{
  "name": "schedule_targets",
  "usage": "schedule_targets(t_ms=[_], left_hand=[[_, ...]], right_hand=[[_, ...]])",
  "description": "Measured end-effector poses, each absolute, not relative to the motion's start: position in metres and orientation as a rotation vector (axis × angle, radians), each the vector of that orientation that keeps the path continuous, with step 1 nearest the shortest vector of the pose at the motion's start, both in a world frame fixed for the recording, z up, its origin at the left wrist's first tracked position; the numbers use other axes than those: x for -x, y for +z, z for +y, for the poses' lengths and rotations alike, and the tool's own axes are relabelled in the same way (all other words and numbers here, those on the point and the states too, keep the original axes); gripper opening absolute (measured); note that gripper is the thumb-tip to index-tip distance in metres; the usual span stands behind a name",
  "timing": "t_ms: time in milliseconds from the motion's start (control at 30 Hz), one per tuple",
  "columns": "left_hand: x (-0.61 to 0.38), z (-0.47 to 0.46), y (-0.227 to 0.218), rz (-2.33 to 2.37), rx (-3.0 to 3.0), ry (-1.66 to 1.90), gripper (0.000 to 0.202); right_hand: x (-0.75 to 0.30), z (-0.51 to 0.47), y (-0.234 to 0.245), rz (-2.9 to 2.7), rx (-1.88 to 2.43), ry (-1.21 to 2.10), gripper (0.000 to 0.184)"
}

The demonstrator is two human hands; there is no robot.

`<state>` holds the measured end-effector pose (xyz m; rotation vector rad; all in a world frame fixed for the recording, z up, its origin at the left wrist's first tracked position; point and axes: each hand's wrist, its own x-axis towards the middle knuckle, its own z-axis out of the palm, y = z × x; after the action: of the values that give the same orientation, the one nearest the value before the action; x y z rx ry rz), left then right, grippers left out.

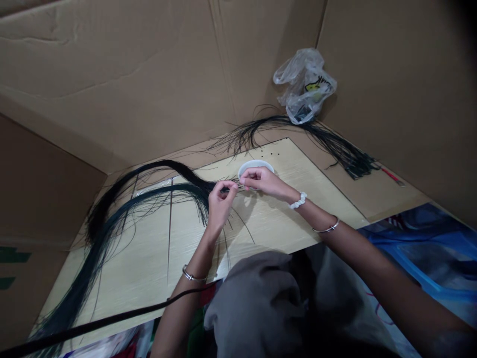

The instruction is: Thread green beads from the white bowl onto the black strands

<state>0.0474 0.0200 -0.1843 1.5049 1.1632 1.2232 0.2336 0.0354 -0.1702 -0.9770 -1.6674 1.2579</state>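
- Corrugated cardboard walls (112,74) box in a pale wood-grain board (290,214)
- Long fine black strands (112,233) sweep in loose curves across the board
- Second tapered bunch (335,144) lies behind the board
- Crumpled clear plastic bag (305,87) sits in the cardboard corner
- Left hand (220,204) pinches the strands above the board
- Right hand (264,181) pinches strands too, touching a small round white dish (255,166)

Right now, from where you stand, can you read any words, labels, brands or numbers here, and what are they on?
Clear plastic bag: yellow and black print, too crumpled and small to read.
Cardboard wall: green printed marks, cut off by the picture's edge, unreadable.
No other readable text shows.
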Motion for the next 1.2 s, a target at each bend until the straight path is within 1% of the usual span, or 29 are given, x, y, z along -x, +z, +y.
schedule_targets(t_ms=[100,167,233,333,400,467,567,733,900,1000,1200], left_hand=[[-0.048,0.02,-0.182,1.177,-1.477,1.225,0.022],[-0.047,0.02,-0.182,1.189,-1.441,1.225,0.023],[-0.047,0.021,-0.182,1.195,-1.413,1.232,0.024],[-0.047,0.021,-0.183,1.195,-1.392,1.236,0.025],[-0.047,0.022,-0.185,1.192,-1.391,1.229,0.026],[-0.047,0.022,-0.187,1.187,-1.398,1.219,0.026],[-0.048,0.023,-0.189,1.177,-1.412,1.212,0.024],[-0.048,0.022,-0.187,1.183,-1.419,1.212,0.022],[-0.048,0.021,-0.187,1.2,-1.405,1.186,0.023],[-0.048,0.021,-0.187,1.201,-1.397,1.18,0.023],[-0.048,0.02,-0.188,1.202,-1.375,1.185,0.022]], right_hand=[[-0.234,0.037,-0.17,-1.695,0.99,1.246,0.03],[-0.235,0.04,-0.172,-1.727,1.031,1.141,0.032],[-0.239,0.045,-0.176,-1.787,1.124,0.881,0.03],[-0.247,0.05,-0.183,-1.941,1.345,0.423,0.018],[-0.253,0.051,-0.186,-2.037,1.498,0.275,0.015],[-0.257,0.05,-0.188,-2.103,1.605,0.246,0.012],[-0.259,0.048,-0.187,-2.17,1.656,0.269,0.011],[-0.258,0.047,-0.185,-2.243,1.657,0.276,0.012],[-0.26,0.048,-0.186,-2.281,1.647,0.284,0.011],[-0.26,0.048,-0.185,-2.312,1.647,0.296,0.008],[-0.259,0.05,-0.181,-2.183,1.612,0.38,0.014]])
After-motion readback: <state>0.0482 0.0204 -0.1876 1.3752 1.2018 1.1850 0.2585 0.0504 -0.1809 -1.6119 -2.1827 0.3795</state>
